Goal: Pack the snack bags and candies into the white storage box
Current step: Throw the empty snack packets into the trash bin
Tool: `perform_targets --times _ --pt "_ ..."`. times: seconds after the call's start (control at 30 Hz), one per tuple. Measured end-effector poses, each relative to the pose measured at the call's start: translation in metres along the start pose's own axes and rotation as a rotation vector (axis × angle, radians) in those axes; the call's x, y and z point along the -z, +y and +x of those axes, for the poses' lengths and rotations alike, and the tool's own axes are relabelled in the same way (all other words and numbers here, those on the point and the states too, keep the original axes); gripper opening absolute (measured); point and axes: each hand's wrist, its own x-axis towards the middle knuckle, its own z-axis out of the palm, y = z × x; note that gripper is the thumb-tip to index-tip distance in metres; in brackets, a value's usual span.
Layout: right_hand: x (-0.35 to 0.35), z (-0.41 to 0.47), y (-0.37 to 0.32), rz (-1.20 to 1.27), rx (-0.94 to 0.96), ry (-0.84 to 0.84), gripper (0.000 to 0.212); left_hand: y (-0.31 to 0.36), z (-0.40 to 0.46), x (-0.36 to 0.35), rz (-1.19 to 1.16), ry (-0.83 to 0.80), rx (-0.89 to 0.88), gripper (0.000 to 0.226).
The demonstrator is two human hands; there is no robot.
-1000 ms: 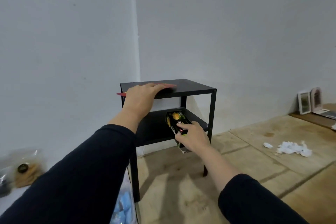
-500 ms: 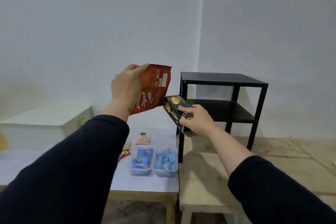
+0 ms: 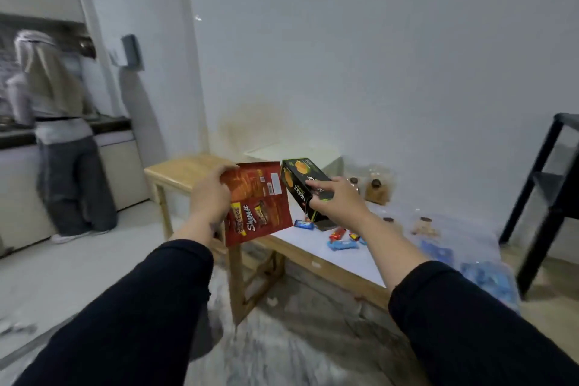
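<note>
Above the bench: you've got both hands up over the low wooden bench (image 3: 316,255), one item in each.
Left hand: your left hand (image 3: 209,199) clamps the red flat foil snack bag (image 3: 260,202) by its left edge, thumb on the front, fingers behind.
Red bag, direction: printed face toward you, long axis near upright, top tipped a little left, lower edge hanging in front of the bench's near rim.
Right hand: your right hand (image 3: 336,202) grips the black cardboard snack box with an orange picture (image 3: 302,185), thumb underneath, index finger lying along the top face.
Black box, direction: long axis runs away from you, far end pointing up and left; just right of the red bag, whether touching you can't tell.
White storage box: the white rectangular storage box (image 3: 294,152) sits at the back of the bench against the wall, directly behind both items.
Count: one red bag, one black box, one white box; several small wrapped candies (image 3: 341,240), red and blue, loose on the bench top, too blurred to count.
Right edge: a black metal shelf table (image 3: 545,185) stands past the bench.
</note>
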Motion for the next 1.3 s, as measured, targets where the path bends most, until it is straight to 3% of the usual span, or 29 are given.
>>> perform_targets --times 0.2,0.4,0.9,1.3 --pt "-0.128 0.022 -0.062 0.118 0.088 -0.151 0.04 -0.119 -0.002 0.082 0.029 0.101 0.145 0.038" --pt "-0.227 0.044 -0.085 0.121 0.118 -0.317 0.039 -0.212 -0.006 0.108 -0.082 0.123 0.363 0.041" --pt "-0.415 0.198 -0.049 0.053 0.054 -0.649 0.043 -0.39 0.081 0.039 -0.113 0.161 0.666 0.034" --pt "-0.586 0.296 -0.004 -0.032 -0.18 -0.837 0.048 -0.55 0.149 -0.015 -0.108 0.061 0.933 0.031"
